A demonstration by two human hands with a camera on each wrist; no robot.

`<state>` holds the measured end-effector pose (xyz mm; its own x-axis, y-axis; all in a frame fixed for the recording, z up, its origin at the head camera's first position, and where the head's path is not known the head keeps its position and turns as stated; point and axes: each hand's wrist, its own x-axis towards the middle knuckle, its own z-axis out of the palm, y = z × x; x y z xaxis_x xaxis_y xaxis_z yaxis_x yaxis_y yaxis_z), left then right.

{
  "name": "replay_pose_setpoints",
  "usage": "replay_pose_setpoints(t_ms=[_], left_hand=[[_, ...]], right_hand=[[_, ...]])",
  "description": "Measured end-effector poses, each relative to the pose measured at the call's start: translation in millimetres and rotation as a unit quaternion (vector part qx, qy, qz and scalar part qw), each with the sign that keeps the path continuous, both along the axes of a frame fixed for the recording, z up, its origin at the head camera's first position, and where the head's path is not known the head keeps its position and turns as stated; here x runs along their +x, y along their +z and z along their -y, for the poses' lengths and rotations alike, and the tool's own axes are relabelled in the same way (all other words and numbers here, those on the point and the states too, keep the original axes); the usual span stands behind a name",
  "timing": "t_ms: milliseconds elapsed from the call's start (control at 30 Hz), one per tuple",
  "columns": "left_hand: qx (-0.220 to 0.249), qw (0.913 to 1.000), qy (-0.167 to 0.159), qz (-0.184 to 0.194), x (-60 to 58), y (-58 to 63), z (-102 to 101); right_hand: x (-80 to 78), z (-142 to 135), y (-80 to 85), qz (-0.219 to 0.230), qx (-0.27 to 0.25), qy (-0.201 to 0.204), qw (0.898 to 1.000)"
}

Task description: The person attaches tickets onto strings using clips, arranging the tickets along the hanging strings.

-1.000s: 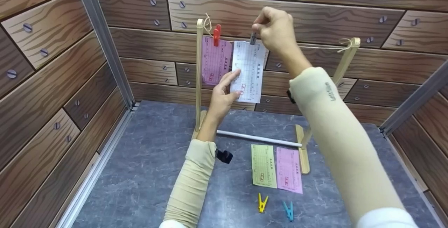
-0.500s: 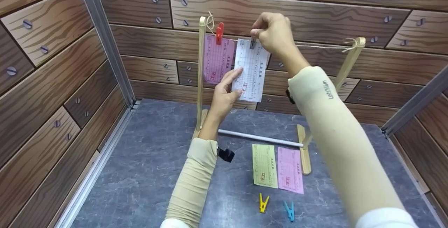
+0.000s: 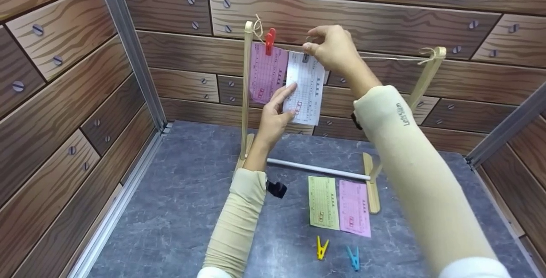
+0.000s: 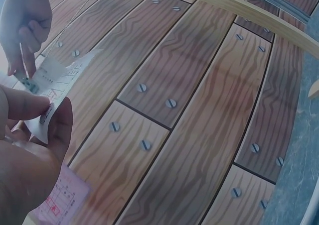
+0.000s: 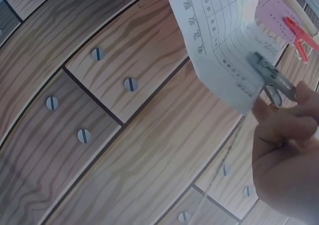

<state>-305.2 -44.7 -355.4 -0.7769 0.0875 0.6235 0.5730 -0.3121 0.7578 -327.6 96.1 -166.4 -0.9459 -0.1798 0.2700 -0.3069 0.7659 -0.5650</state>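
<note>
My left hand pinches the lower left edge of a white printed slip between thumb and fingers. The slip hangs upright in front of the string, its face bowed in the right wrist view. At its top edge my right hand pinches a dark grey clothespin, whose tips lie over the paper. Just left, a pink slip hangs from the string under a red clothespin. Part of that pink slip also shows below the left hand in the left wrist view.
The string runs between two wooden posts, joined low by a white rod. On the grey tabletop lie a green slip, another pink slip, a yellow clothespin and a blue clothespin. Wood-patterned walls surround it.
My right hand has come down slightly with the grey clothespin, which sits a little lower at the white slip's top. My left hand keeps its pinch on the slip.
</note>
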Motion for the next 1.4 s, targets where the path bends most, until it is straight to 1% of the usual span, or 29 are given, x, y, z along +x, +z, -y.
replay_pose_setpoints(t_ms=[133, 200, 267, 333, 467, 533, 600, 700, 833, 933, 1067, 1167, 1267, 1400], left_hand=[[-0.009, 1.0, 0.003, 0.002, 0.6, -4.4, -2.1], [-0.011, 0.9999, 0.001, 0.005, 0.6, -7.5, -3.2], [-0.014, 0.9999, 0.001, 0.007, 1.1, -10.9, -4.2], [-0.014, 0.9998, 0.0, 0.01, 1.5, -14.8, -5.1], [-0.009, 0.9998, -0.006, 0.017, 2.4, -23.3, -7.1], [-0.005, 0.9997, -0.011, 0.023, 2.6, -29.2, -7.9], [0.001, 0.9993, -0.017, 0.032, 3.4, -35.8, -8.7], [0.003, 0.999, -0.019, 0.039, 4.3, -49.0, -9.1], [0.006, 0.9984, -0.032, 0.046, 5.2, -69.7, -9.1], [0.014, 0.9971, -0.043, 0.062, 7.1, -85.7, -10.2], [0.011, 0.9952, -0.032, 0.092, 12.7, -106.7, -15.1], [-0.002, 0.9924, -0.023, 0.121, 19.1, -124.4, -20.4], [-0.022, 0.9882, -0.019, 0.15, 27.5, -141.5, -26.0], [-0.06, 0.9833, -0.006, 0.172, 40.1, -162.1, -34.5]], right_hand=[[5.4, -5.8, -0.5, 0.024, 0.015, -0.005, 1.0], [9.5, -9.9, -1.2, 0.025, 0.018, -0.007, 1.0], [15.8, -15.4, -1.9, 0.017, 0.017, -0.006, 1.0], [24.2, -22.2, -3.2, -0.001, 0.018, -0.003, 1.0], [46.9, -38.1, -8.1, -0.058, 0.007, 0.005, 0.998], [60.7, -46.2, -13.0, -0.08, -0.011, 0.011, 0.997], [76.2, -54.5, -20.6, -0.098, -0.03, 0.02, 0.995], [100.4, -66.3, -36.0, -0.123, -0.059, 0.037, 0.99], [129.7, -79.9, -62.9, -0.156, -0.073, 0.056, 0.984], [146.3, -87.7, -87.0, -0.155, -0.085, 0.07, 0.982], [164.6, -94.8, -124.6, -0.119, -0.122, 0.08, 0.982], [176.6, -96.8, -158.3, -0.078, -0.138, 0.076, 0.984], [186.0, -95.2, -195.3, -0.025, -0.141, 0.066, 0.988], [196.6, -90.0, -243.9, 0.034, -0.129, 0.042, 0.99]])
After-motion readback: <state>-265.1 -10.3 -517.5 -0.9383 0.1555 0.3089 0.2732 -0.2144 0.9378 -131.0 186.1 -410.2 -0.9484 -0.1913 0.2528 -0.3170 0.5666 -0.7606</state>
